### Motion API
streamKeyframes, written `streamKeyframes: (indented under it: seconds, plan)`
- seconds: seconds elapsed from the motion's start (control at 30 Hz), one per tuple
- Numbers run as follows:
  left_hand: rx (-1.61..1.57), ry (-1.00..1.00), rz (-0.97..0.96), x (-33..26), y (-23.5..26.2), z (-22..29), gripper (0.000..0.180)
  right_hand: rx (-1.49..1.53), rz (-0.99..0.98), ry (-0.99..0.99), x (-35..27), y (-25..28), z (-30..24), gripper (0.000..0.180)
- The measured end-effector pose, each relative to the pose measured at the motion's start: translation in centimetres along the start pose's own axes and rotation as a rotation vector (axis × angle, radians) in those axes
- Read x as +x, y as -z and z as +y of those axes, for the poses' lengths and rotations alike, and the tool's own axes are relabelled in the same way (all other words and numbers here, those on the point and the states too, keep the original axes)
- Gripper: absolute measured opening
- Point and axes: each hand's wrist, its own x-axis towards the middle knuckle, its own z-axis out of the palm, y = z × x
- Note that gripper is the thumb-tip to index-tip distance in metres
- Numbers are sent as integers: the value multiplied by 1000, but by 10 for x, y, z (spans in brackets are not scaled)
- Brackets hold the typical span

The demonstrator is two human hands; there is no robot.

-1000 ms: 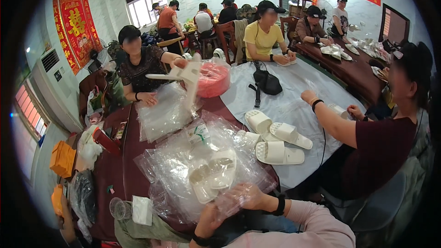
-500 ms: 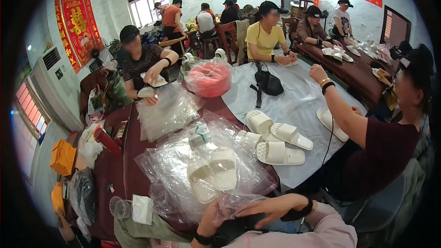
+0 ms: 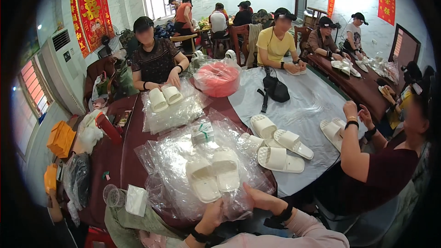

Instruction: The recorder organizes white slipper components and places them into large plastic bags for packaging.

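A pair of white slippers [image 3: 205, 183] lies on a pile of clear plastic bags [image 3: 161, 165] right in front of me, and film seems to cover them. My left hand [image 3: 212, 217] is closed at the near edge of the film, just below the left slipper's end. My right hand [image 3: 265, 200] grips the film by the right slipper, thumb on top and the other fingers mostly hidden beneath. A small white packet with a green band [image 3: 202, 132] rests on the bags beyond the slippers.
Several loose white slippers [image 3: 281, 158] lie to the right on the pale sheet [image 3: 312, 110], near a black pouch [image 3: 275, 87]. A red plastic-wrapped roll [image 3: 217, 79] stands farther back. At left are a red flask [image 3: 109, 127], a clear cup [image 3: 116, 196] and white tissues [image 3: 136, 200]. Co-workers sit across and at right.
My right hand has drawn back from over the loose film to the slippers' right side. Across the table, a co-worker has set a pair of slippers down on bags. My view has shifted slightly.
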Motion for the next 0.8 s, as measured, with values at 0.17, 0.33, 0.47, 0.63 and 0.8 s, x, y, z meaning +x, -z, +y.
streamKeyframes:
  seconds: [0.17, 0.33, 0.47, 0.63, 0.8]
  plan:
    - [117, -24, 168, -22, -30, 12, 28, -387, 36, 160, 10, -30, -2, 45]
    - [61, -39, 129, -18, -5, 12, 37, -417, 35, 105, 12, -31, 26, 40]
    - [-149, 2, 31, -21, 2, 16, 43, -574, 85, 41, -3, -39, 16, 42]
    - [113, 136, 14, -55, -56, 33, 49, -1244, 321, 437, 15, -53, 29, 27]
    - [101, 227, -107, -42, -44, 37, 42, -1486, 119, 721, 18, -40, 40, 21]
